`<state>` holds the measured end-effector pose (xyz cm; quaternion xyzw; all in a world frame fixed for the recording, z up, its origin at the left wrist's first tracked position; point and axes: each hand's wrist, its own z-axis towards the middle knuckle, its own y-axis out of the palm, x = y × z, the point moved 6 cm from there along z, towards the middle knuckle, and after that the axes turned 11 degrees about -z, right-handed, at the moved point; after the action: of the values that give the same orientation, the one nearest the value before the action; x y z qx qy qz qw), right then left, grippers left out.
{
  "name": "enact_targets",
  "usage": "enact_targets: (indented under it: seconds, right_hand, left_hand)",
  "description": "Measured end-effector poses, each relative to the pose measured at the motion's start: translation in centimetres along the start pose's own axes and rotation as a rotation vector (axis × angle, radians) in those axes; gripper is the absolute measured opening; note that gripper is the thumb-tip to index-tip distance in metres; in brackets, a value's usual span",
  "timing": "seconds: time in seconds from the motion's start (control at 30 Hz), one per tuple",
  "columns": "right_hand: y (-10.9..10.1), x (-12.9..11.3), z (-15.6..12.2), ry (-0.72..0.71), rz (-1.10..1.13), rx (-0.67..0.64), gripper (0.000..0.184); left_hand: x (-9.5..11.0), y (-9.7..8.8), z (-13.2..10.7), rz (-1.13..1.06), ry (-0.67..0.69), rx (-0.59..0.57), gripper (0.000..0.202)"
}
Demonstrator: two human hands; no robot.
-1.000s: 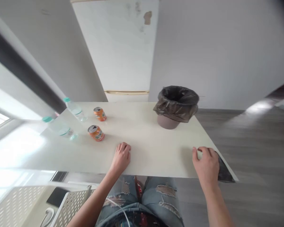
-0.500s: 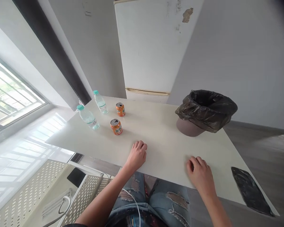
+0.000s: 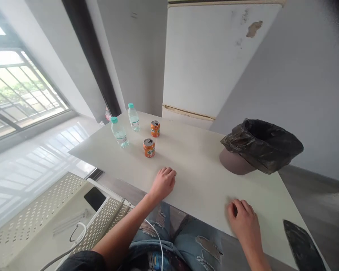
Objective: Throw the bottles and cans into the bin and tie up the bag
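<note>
My left hand (image 3: 164, 182) rests on the white table (image 3: 186, 150), its fingers curled in loosely with nothing visible in them. Closest to it stands an opened orange drink can (image 3: 149, 148), with a second orange can (image 3: 155, 129) behind. Left of the cans are two clear plastic bottles with teal caps, a nearer one (image 3: 120, 133) and a farther one (image 3: 133, 118), both upright. My right hand (image 3: 244, 218) lies near the table's front edge, fingers curled and a gap by the thumb, holding nothing. Beyond it sits a brownish bin (image 3: 235, 162) lined with a black plastic bag (image 3: 260, 145).
A flat black plastic piece (image 3: 302, 244) lies at the table's right end. Lower left, a cream perforated rack (image 3: 70, 188) carries a dark phone-like slab (image 3: 95, 198) and a grey cable (image 3: 62, 256). A white fridge (image 3: 200, 56) stands behind the table.
The camera view has swung left and tilted, so the table and its objects appear shifted right. Both hands keep their pose; the cans, bottles and bin stay in place on the table.
</note>
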<state>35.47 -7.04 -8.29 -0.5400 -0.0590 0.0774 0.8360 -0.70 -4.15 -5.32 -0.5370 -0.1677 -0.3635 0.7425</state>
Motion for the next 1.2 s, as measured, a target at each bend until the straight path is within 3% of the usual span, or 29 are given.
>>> enact_targets:
  seconds: [0.13,0.23,0.3,0.37,0.43,0.5,0.57,0.7,0.87,0.93,1.03,1.1,1.2]
  right_hand:
    - [-0.2,-0.5,-0.2,-0.023,0.042,0.022,0.025]
    - [-2.8,-0.7,1.0,-0.021,0.029,0.203,0.013]
    - [-6.0,-0.2,2.9,0.016,-0.044,0.41,0.009]
    - [-9.3,0.6,5.9,0.031,-0.1,0.58,0.028]
    - [-11.8,1.7,9.6,0.007,-0.105,0.678,0.05]
    - [-12.9,2.6,13.3,-0.049,-0.078,0.65,0.07]
    - [-12.6,3.2,16.3,-0.086,-0.11,0.539,0.073]
    - [-10.9,5.1,19.8,-0.049,-0.182,0.432,0.048]
    - [-9.6,7.0,22.6,-0.004,-0.105,0.367,0.026]
    - [-10.0,5.7,22.5,-0.042,-0.072,0.36,0.026]
    - [-11.6,1.1,20.6,-0.122,-0.063,0.404,0.026]
    - [-13.0,-3.1,18.9,-0.196,-0.023,0.447,0.024]
    - [-14.4,-9.2,17.1,-0.301,0.044,0.472,0.018]
  left_hand:
    - [-3.9,-5.6,-1.6,-0.019,-0.116,0.199,0.018]
    - [-7.3,-8.9,-2.5,-0.01,-0.241,0.348,0.007]
    - [-9.4,-10.0,-2.2,-0.021,-0.372,0.453,0.028]
    - [-11.0,-10.4,-1.3,-0.047,-0.483,0.526,0.059]
    - [-12.0,-10.3,0.3,-0.081,-0.538,0.541,0.074]
    - [-12.5,-10.3,2.0,-0.107,-0.546,0.523,0.069]
    - [-12.9,-10.5,3.2,-0.13,-0.55,0.508,0.055]
    - [-13.7,-11.3,4.2,-0.143,-0.552,0.519,0.044]
    - [-13.6,-12.5,3.7,-0.139,-0.532,0.586,0.066]
    - [-13.5,-13.9,2.7,-0.116,-0.51,0.658,0.064]
    - [-13.9,-17.7,0.3,0.002,-0.46,0.883,0.053]
    - [-14.9,-20.0,-0.9,0.086,-0.444,1.014,0.066]
    - [-17.3,-21.5,-0.8,0.081,-0.504,0.998,0.099]
